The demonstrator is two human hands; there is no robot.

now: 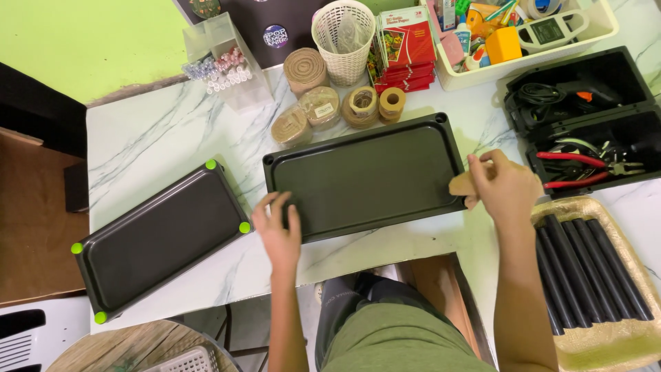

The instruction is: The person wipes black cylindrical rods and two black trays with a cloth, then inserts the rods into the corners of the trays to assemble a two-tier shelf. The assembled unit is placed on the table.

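Observation:
A black rectangular tray [368, 178] lies in the middle of the white marble table. My left hand [278, 229] rests on its near left corner, fingers spread over the rim. My right hand [501, 184] is at the tray's right edge and grips a small tan piece, perhaps sandpaper or cardboard [460, 184]. A second black tray [160, 238] with green corner caps sits tilted to the left, untouched.
Rolls of twine and tape [363, 105] and a white wicker basket [343, 40] stand behind the tray. An open black tool case [585, 120] with red pliers is at right. Black tubes [592, 269] lie on a woven golden tray at near right. A white bin [523, 31] holds craft supplies.

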